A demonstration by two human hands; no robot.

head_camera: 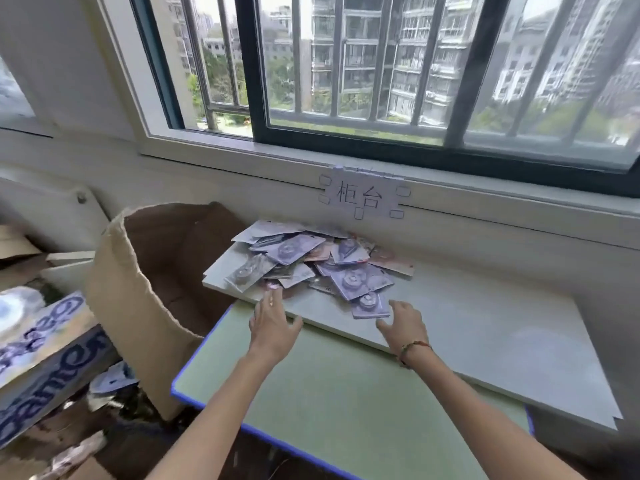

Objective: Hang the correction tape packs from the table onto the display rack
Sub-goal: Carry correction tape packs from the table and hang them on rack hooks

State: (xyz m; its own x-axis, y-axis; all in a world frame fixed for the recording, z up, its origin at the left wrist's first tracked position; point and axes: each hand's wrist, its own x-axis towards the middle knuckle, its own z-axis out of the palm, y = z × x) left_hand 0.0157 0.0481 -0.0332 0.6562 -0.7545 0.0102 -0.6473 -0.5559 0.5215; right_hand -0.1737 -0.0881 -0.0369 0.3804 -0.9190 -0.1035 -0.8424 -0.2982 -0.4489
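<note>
**Both hands at the pile, nothing held**

Fingers of left hand extended, relaxed, tips at near edge of correction tape packs. Right hand spread, fingers apart, just beside the nearest pack; no grip. Packs heaped loosely on white board atop green counter, under the window. Cardboard box left of counter.

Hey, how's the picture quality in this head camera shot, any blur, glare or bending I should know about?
Head view: daylight from the window lights the scene evenly, no harsh glare on the packs; wide-angle bending curves the window bars and table edges; the left edge, around the printed boxes, is smeared and blurred; left hand and right hand are fairly sharp.
</note>
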